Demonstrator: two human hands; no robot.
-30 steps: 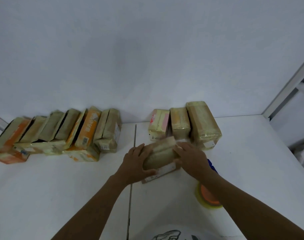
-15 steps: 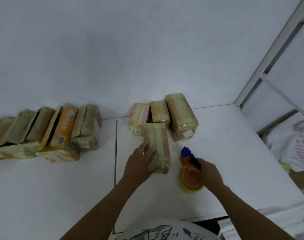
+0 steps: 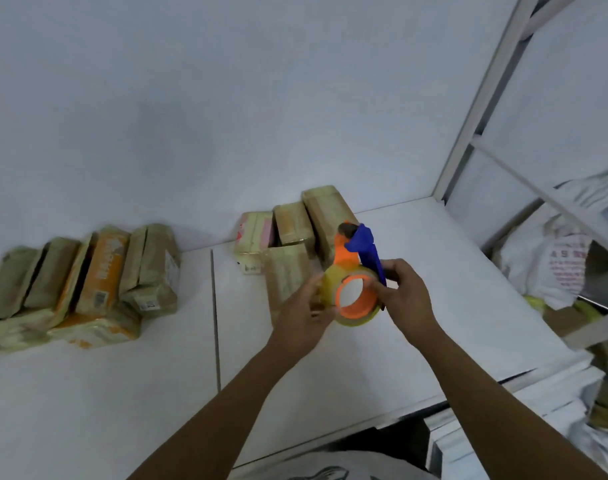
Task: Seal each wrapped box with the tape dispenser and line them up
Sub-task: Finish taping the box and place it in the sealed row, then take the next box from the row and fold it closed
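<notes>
The tape dispenser (image 3: 348,258) is held just above the table (image 3: 434,258), with the right hand (image 3: 404,296) wrapped round its blue handle and the left hand (image 3: 304,317) curled on the roll, fingertips at the tape's edge. The step looks like freeing the tape end. It would go best to peel a short tab, keep it clear of the roll, then lower it squarely onto the wrapped box (image 3: 285,271) lying just beneath, in front of three boxes (image 3: 292,223) by the wall.

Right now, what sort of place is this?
Probably a packing station or stockroom: rows of wrapped boxes against the wall on a white table, a tape dispenser held up, and stuffed bags alongside.
</notes>
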